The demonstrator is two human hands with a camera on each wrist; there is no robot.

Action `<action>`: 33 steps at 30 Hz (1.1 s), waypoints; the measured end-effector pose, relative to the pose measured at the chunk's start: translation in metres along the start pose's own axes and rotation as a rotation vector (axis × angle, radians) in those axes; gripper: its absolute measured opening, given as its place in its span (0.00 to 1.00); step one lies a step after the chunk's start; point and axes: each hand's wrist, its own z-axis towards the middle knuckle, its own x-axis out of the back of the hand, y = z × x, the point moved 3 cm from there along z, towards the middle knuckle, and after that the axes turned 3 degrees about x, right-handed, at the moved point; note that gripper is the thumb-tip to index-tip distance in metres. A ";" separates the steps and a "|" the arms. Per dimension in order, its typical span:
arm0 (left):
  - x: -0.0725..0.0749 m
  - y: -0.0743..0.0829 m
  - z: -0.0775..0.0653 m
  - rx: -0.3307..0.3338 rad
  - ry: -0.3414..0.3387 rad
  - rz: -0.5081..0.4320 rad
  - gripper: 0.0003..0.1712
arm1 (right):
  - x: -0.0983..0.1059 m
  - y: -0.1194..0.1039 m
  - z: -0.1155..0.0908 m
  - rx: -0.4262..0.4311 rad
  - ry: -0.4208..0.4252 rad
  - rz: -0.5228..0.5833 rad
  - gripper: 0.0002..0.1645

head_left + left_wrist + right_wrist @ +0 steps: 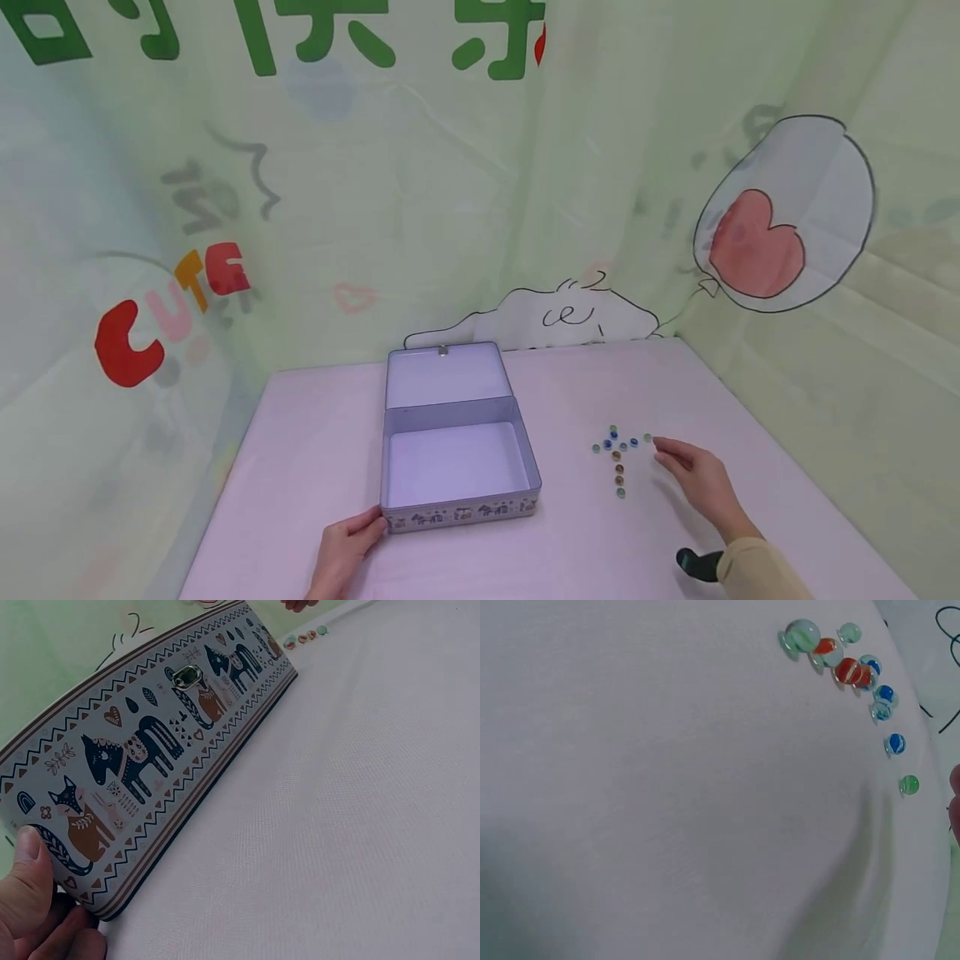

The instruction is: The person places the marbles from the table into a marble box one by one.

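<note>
My left hand [345, 546] grips the near left corner of a tin box [461, 510], its thumb on the patterned front face in the left wrist view. The box stands with its lid laid back, and its pale inside holds nothing. To its right, several glass marbles [618, 469] lie in a cross shape, with blue, orange and green swirls. My right hand [701, 483] is just right of the green marble [909, 784] at the end of the cross's right arm. The right wrist view shows a small gap between that marble and the fingertips [955, 814].
A white cloth covers the table [300, 467]. Printed curtains [465, 183] hang behind it and along both sides. A dark green rounded object [697, 565] shows beside the right sleeve [761, 571]. The box's metal clasp [187, 676] is on its front.
</note>
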 end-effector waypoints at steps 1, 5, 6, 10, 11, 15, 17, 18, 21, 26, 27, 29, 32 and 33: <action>0.000 0.000 0.000 0.001 0.003 0.010 0.26 | 0.000 0.003 0.005 -0.004 0.002 -0.007 0.24; 0.003 -0.002 0.001 0.015 0.025 0.060 0.26 | -0.005 0.012 0.031 0.003 -0.040 -0.079 0.25; 0.004 -0.002 0.001 0.020 0.029 0.073 0.25 | -0.007 0.013 0.038 0.007 -0.056 -0.103 0.25; 0.007 -0.003 0.000 0.046 0.028 0.095 0.26 | -0.018 0.013 0.058 -0.006 -0.130 -0.172 0.24; 0.007 -0.003 -0.001 0.043 0.024 0.093 0.26 | -0.021 0.013 0.060 -0.010 -0.141 -0.187 0.23; 0.004 -0.002 -0.001 0.011 0.014 0.083 0.27 | -0.028 0.014 0.063 -0.007 -0.127 -0.230 0.18; 0.003 -0.002 0.000 -0.003 0.008 0.075 0.28 | -0.031 0.015 0.062 -0.012 -0.097 -0.237 0.16; 0.002 -0.001 0.001 -0.003 0.004 0.069 0.28 | -0.031 0.016 0.063 -0.015 -0.082 -0.239 0.16; 0.001 -0.002 0.001 0.011 0.001 0.046 0.28 | -0.032 0.019 0.061 -0.037 -0.059 -0.239 0.15; 0.001 -0.003 0.002 0.010 0.019 0.057 0.26 | -0.031 0.022 0.059 -0.046 -0.060 -0.210 0.15; 0.001 -0.003 0.002 0.004 0.020 0.060 0.26 | -0.030 0.022 0.058 -0.049 -0.060 -0.196 0.16; 0.001 -0.004 0.003 -0.002 0.015 0.052 0.26 | -0.027 0.023 0.057 -0.061 -0.057 -0.154 0.16; 0.001 -0.004 0.003 -0.003 0.009 0.037 0.26 | -0.019 0.026 0.056 -0.094 -0.067 -0.060 0.18; 0.001 -0.004 0.003 -0.003 0.012 0.041 0.26 | -0.017 0.028 0.056 -0.109 -0.075 -0.023 0.19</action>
